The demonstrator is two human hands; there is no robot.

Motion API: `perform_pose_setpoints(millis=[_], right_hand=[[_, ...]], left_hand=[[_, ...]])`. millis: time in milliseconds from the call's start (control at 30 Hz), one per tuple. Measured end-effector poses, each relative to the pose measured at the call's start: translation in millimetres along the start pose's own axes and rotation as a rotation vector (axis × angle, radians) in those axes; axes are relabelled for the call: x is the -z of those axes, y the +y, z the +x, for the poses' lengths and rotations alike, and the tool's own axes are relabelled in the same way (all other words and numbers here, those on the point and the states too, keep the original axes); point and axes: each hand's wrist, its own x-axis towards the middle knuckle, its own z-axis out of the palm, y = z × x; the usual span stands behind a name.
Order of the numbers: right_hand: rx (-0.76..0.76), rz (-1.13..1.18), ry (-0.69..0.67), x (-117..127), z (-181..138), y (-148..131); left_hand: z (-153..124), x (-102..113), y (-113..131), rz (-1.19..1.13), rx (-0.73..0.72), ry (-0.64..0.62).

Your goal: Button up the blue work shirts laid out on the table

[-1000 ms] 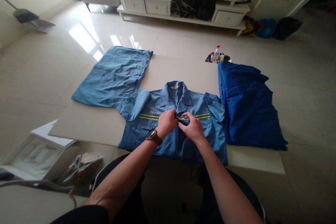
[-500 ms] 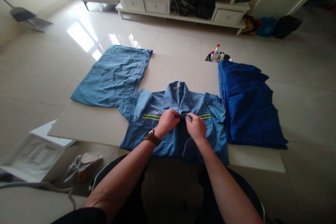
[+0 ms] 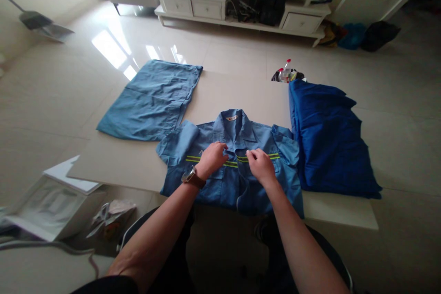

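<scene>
A light blue work shirt (image 3: 214, 189) lies front up on the table, collar away from me, with yellow-green stripes across the chest. Its front edges meet along the middle. My left hand (image 3: 212, 158) hovers over the chest, left of the front opening, fingers loosely apart and holding nothing. On the other side of the opening, my right hand (image 3: 261, 164) is over the stripe with its fingers curled in and the thumb near the index finger. No cloth shows raised between them.
Folded light blue cloth (image 3: 151, 101) lies at the left of the white table (image 3: 237, 92). A dark blue folded cloth (image 3: 330, 140) lies at the right. Bottles (image 3: 286, 71) stand beyond the far edge. A white box (image 3: 65, 197) sits below at left.
Both hands have let go of the shirt's front edges and moved apart. The front now lies flatter, with the stripes showing across the middle.
</scene>
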Motion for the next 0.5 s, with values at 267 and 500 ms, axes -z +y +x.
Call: perform_pose_setpoints(millis=[267,500], right_hand=[[0.042,-0.193,0.009,11.0,-2.7,27.0],[-0.155,-0.431,0.199,60.8,39.7,87.5]], left_hand=[[-3.8,16.2,-26.2,0.153,0.176,0.067],[12.5,63.3,-109.5,0.155,0.483,0.229]])
